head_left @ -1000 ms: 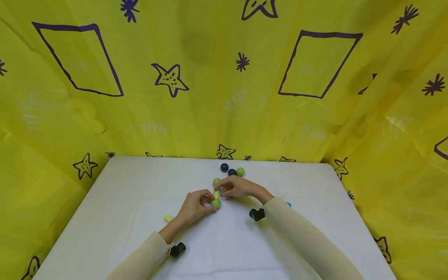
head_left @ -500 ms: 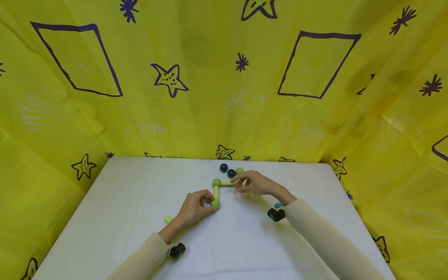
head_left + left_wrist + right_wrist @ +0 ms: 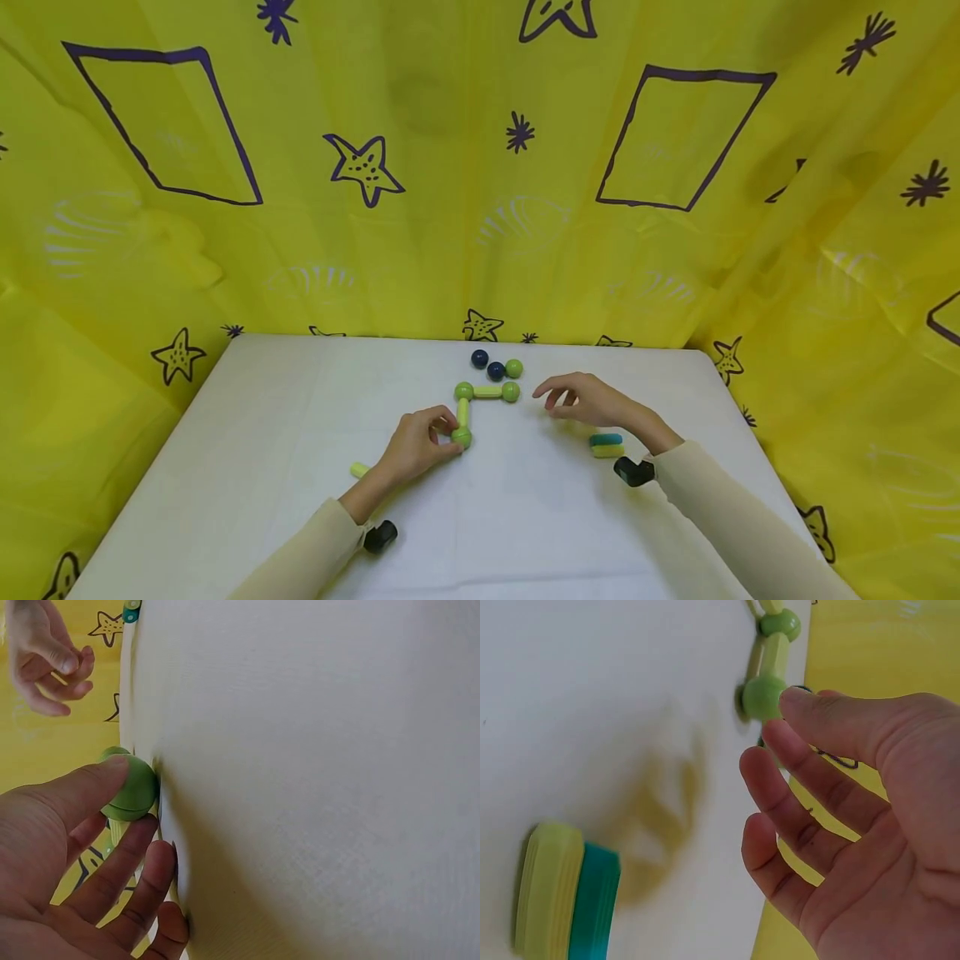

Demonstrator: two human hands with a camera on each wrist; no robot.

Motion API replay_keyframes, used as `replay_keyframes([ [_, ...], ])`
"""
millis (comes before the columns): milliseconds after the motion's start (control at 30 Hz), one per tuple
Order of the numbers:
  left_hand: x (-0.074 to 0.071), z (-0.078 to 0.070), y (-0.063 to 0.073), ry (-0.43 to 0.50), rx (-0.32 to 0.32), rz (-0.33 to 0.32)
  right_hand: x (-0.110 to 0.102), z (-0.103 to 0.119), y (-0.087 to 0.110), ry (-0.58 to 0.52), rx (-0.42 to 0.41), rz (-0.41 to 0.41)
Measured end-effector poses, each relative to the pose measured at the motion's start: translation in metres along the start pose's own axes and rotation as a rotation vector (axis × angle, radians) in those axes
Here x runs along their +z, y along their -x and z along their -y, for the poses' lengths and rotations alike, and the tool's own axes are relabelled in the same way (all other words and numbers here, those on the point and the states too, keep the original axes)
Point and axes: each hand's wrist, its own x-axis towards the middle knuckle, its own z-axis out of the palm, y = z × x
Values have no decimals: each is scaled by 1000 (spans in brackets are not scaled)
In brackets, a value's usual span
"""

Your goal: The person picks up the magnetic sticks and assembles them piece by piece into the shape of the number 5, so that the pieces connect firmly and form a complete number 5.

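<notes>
Green balls and pale-green rods form an L on the white table. My left hand (image 3: 420, 440) pinches the near green ball (image 3: 133, 789) between thumb and fingers. From it a pale-green rod (image 3: 463, 412) runs back to the corner ball (image 3: 464, 391). A second rod (image 3: 487, 392) leads right from that corner to the end ball (image 3: 511, 392). Just right of the end ball, my right hand (image 3: 588, 400) hovers over the table with loosely bent fingers, holding nothing. In the right wrist view, the thumb tip overlaps the end ball (image 3: 763, 697).
Behind the L lie two dark blue balls (image 3: 496, 372) and a loose green ball (image 3: 513, 367). A blue rod (image 3: 606, 438) and a yellow rod (image 3: 608, 451) lie side by side near the right wrist. Another pale rod (image 3: 360, 470) is partly behind the left wrist. A yellow curtain surrounds the table.
My right hand has let go of the upper rod, which swung out to the right with its end ball, and has moved away rightward. The left hand has stayed on the near ball.
</notes>
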Motion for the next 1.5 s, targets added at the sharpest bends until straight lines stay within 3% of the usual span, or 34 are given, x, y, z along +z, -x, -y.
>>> replay_keyframes([
  [367, -3, 1, 0, 25, 35, 16, -14, -19, 33, 19, -28, 7],
  [800, -8, 1, -1, 20, 38, 66, -20, -41, 61, -3, 138, 89],
  [1033, -9, 2, -3, 17, 46, 88, -19, -48, 67, -22, 150, 113],
  [1500, -9, 3, -5, 22, 84, 74, -15, -51, 63, 18, 124, 127],
])
